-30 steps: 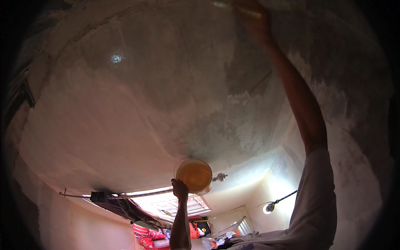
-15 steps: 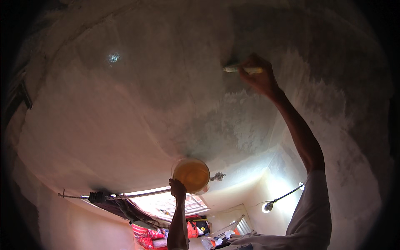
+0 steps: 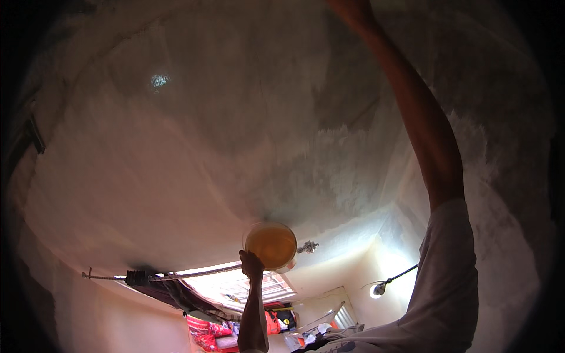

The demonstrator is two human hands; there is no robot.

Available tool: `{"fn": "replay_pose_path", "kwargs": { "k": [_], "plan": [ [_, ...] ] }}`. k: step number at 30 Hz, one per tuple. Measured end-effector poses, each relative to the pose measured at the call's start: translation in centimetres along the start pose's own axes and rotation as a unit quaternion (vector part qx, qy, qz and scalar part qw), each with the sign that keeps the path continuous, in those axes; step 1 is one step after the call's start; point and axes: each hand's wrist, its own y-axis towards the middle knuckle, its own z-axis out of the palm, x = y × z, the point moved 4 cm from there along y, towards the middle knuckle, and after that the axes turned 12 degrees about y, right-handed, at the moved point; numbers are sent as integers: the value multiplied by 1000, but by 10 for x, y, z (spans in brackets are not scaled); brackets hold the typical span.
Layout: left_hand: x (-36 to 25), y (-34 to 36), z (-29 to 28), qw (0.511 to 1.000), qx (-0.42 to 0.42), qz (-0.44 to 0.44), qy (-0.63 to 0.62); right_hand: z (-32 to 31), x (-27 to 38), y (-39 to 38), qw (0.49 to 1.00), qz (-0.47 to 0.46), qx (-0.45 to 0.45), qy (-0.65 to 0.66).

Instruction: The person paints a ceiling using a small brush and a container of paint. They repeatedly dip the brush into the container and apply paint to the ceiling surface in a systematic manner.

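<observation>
Under the ceiling (image 3: 170, 153), holds the bucket (image 3: 272, 245) up by its edge in a closed left hand (image 3: 252, 265), seemingly to keep it steady and near; stretches the right hand (image 3: 352, 10) past the view's top, cannot tell its openness or hold.

Bucket (image 3: 271, 246) in left grip (image 3: 252, 265), right grip (image 3: 352, 9) unclear

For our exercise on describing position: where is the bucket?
In the head view, the bucket is at lower centre, held by the left hand, just above the bright window.
</observation>
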Motion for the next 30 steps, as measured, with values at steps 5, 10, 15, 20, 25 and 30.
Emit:
{"fn": "replay_pose_path", "kwargs": {
  "k": [5, 10, 15, 20, 25, 30],
  "plan": [
    [-3, -3, -9, 1000, 18, -12, 2, -7, -8, -84, 994, -79, 68, 27],
    [-3, -1, -11, 1000, 19, -2, 22, -24, 25, -182, 989, -23, 137, 58],
    [6, 0, -7, 1000, 14, -6, -11, -30, 59, -268, 966, 163, 189, 60],
    [6, -3, 2, 998, -29, 7, -61, -16, 102, -354, 841, 438, 241, 207],
    [-8, -5, -14, 998, 55, -12, 2, 44, 150, -413, 758, 519, 319, 235],
    [-10, -5, -21, 998, 64, -28, 1, 123, 143, -537, 698, 506, 482, 153]
  ]
}}
